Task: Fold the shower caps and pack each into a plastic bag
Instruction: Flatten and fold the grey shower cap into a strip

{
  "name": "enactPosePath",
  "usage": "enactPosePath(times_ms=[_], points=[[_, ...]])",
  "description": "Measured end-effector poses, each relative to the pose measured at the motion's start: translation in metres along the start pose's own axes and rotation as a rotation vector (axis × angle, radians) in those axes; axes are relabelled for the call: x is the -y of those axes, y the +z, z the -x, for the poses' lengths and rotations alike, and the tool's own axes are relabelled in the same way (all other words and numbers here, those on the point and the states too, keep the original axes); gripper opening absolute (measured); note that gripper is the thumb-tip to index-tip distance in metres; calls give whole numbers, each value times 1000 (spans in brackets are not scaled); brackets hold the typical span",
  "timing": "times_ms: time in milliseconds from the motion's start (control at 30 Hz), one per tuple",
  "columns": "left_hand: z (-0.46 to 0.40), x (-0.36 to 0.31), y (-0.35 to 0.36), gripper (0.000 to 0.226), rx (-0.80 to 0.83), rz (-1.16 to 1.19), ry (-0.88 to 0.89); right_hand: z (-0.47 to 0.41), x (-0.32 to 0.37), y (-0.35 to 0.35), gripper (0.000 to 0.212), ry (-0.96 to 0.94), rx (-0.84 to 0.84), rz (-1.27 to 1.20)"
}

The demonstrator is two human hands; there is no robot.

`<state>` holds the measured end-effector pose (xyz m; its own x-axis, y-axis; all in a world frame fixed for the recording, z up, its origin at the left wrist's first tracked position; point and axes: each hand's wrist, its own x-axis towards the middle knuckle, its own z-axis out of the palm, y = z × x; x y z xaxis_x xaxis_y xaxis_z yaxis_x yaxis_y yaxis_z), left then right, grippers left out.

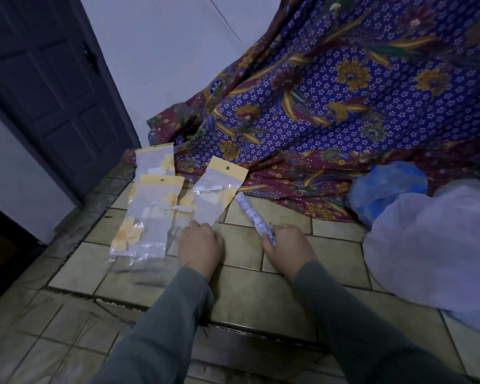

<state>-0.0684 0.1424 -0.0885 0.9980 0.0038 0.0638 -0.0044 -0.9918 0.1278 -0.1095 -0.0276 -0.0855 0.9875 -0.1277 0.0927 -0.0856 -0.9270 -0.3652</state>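
Note:
My right hand [288,246] grips the near end of a shower cap [251,214] folded into a narrow white strip with small blue marks; the strip slants up and left over the tiled floor. My left hand [201,245] rests at the bottom edge of a clear plastic bag [215,189] with a yellow header card; whether its fingers pinch the bag is hidden. Two more such bags with yellow flower prints lie to the left, one near [146,217] and one farther back [155,162].
A purple and maroon patterned cloth [330,106] drapes behind the work spot. At the right sit a blue plastic bundle [385,189] and a large white translucent bundle [432,245]. A dark door [53,92] stands at the left. The tiled ledge [247,314] drops off near me.

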Motion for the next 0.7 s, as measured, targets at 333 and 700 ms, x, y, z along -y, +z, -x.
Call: enactPosePath(times_ms=[333, 700], points=[[-7, -16, -33, 33, -49, 107, 25, 4, -13, -19, 31, 53, -87, -138], [-18, -40, -2, 21, 155, 864, 164, 19, -39, -38, 29, 104, -201, -251]])
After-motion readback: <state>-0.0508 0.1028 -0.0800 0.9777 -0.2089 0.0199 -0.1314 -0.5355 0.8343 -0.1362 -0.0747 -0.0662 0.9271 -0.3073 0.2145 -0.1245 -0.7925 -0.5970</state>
